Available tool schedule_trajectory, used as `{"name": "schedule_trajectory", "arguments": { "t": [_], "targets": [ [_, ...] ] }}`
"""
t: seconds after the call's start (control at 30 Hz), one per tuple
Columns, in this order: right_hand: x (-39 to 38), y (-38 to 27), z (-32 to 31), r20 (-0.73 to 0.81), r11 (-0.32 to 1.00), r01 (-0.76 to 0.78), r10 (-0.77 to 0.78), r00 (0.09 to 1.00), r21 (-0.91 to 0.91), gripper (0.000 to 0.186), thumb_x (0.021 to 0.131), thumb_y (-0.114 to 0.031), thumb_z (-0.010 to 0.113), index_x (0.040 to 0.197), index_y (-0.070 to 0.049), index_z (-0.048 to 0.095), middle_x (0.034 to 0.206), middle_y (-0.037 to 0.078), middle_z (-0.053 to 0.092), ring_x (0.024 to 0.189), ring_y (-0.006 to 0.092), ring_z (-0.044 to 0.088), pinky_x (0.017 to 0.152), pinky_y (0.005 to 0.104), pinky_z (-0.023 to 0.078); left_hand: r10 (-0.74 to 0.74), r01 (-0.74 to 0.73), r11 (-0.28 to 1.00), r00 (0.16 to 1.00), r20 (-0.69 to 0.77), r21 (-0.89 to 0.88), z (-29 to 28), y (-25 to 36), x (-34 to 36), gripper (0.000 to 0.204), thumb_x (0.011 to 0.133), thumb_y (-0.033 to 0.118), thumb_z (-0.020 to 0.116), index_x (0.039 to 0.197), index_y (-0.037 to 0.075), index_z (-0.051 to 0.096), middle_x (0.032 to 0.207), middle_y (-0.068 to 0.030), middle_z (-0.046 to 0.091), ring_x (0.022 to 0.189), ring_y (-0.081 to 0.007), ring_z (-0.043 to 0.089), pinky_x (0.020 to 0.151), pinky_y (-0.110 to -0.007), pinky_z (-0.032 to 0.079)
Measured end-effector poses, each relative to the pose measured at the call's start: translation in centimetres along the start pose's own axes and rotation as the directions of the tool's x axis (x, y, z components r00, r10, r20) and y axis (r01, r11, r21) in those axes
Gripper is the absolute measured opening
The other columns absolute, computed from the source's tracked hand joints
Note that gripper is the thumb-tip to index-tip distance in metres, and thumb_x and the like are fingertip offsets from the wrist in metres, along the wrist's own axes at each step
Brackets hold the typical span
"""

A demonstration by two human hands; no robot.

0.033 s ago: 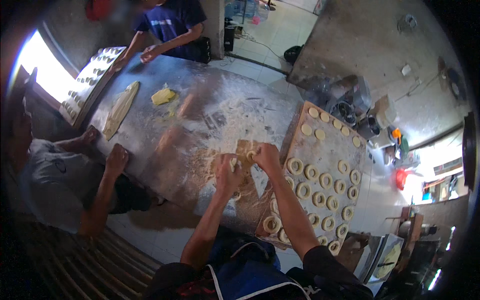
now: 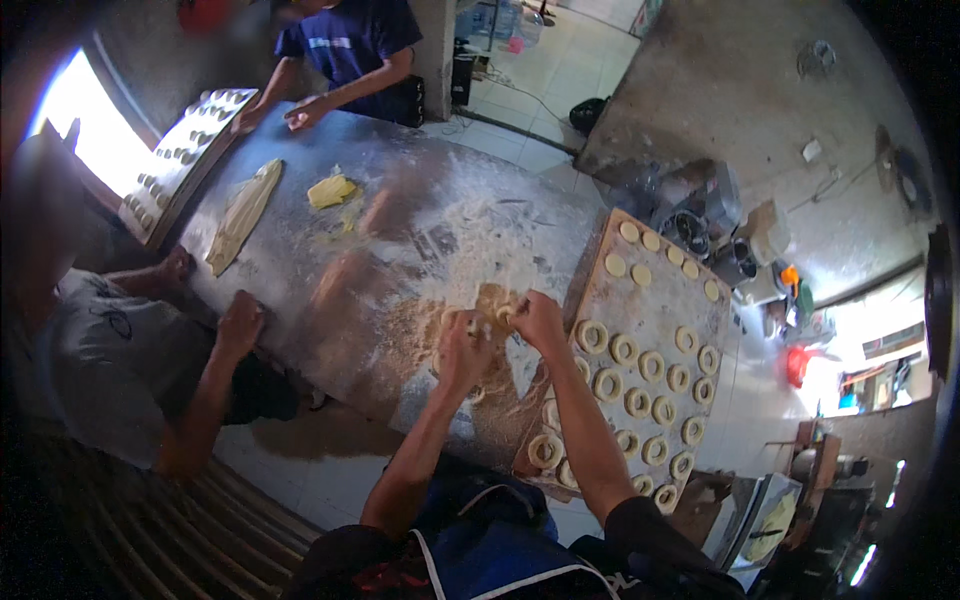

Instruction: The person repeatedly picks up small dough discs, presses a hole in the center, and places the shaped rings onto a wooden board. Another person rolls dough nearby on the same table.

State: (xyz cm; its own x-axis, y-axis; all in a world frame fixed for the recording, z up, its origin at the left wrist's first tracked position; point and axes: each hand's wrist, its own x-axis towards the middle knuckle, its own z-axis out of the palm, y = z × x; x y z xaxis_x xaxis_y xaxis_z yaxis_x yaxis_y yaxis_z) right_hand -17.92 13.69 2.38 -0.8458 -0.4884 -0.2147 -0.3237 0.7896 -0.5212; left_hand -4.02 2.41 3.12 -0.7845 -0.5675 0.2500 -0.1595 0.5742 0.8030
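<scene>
Over the floured table (image 2: 400, 160), my two hands are close together. My right hand (image 2: 540, 322) pinches a small pale dough ring (image 2: 504, 314) by its near side. My left hand (image 2: 465, 355) is closed beside that ring, with a bit of pale dough (image 2: 472, 328) showing at its fingers; its exact shape is blurred. Below them lies loose brown flour. Right of my right forearm, a wooden board (image 2: 655, 300) bears several dough rings (image 2: 637, 403) in rows, with several flat dough discs (image 2: 642, 274) at its far end.
A long dough strip (image 2: 245, 215) and a yellow lump (image 2: 330, 191) lie on the table's left part. At left, a person in a grey shirt (image 2: 120, 350) rests hands at its edge. Another in dark blue (image 2: 355, 45) stands beside a tray of dough pieces (image 2: 190, 150).
My left hand has shifted slightly right, nearer the dough ring in my right hand. The grey-shirted person's near hand has moved slightly right.
</scene>
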Motion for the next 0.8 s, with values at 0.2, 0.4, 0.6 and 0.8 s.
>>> {"name": "schedule_trajectory", "arguments": {
  "t": [0.2,0.4,0.6,0.8],
  "targets": [
    [-4.6,-0.8,0.5,-0.151,0.853,0.056,0.026,0.988,0.519,0.042,0.068,-0.009,0.077,0.101,0.002,0.053,0.083,0.015,0.066,0.079,0.0221,0.066,0.067,0.0351,0.053,-0.16,0.302,0.691,0.95,0.268,-0.656,1.2,-1.6,0.2,0.021,0.088,0.012,0.064,0.104,-0.002,0.064,0.091,-0.0106,0.067,0.083,-0.0193,0.064,0.075,-0.033,0.052],
    [-6.8,-3.7,1.0,-0.342,0.795,0.206,0.002,0.94,0.57,0.052,0.068,-0.004,0.075,0.112,0.0,0.047,0.085,0.012,0.061,0.077,0.0223,0.063,0.071,0.0342,0.053,-0.095,0.343,0.465,0.936,0.34,-0.816,1.5,-1.7,0.5,0.023,0.094,0.014,0.059,0.111,-0.001,0.057,0.097,-0.0081,0.064,0.083,-0.0161,0.062,0.074,-0.03,0.053],
    [-7.6,-3.1,-0.5,-0.009,0.287,0.028,-0.065,0.998,0.957,0.036,0.087,-0.018,0.058,0.115,0.0,0.044,0.093,0.011,0.063,0.078,0.0176,0.063,0.07,0.0322,0.053,-0.066,0.644,-0.002,0.763,0.643,-0.765,-0.4,-0.1,-0.4,0.033,0.09,0.007,0.058,0.121,0.007,0.047,0.101,-0.0071,0.059,0.091,-0.0161,0.059,0.078,-0.031,0.05],
    [-7.2,-0.4,0.2,-0.087,0.771,-0.151,0.259,0.962,0.619,0.038,0.096,-0.036,0.043,0.082,-0.005,0.06,0.077,0.01,0.062,0.068,0.021,0.061,0.059,0.0329,0.048,0.084,0.459,0.024,0.884,0.46,-0.888,0.7,1.2,-0.3,0.028,0.08,0.003,0.053,0.106,0.009,0.046,0.097,-0.0034,0.053,0.082,-0.015,0.055,0.071,-0.029,0.047]
  ]
}}
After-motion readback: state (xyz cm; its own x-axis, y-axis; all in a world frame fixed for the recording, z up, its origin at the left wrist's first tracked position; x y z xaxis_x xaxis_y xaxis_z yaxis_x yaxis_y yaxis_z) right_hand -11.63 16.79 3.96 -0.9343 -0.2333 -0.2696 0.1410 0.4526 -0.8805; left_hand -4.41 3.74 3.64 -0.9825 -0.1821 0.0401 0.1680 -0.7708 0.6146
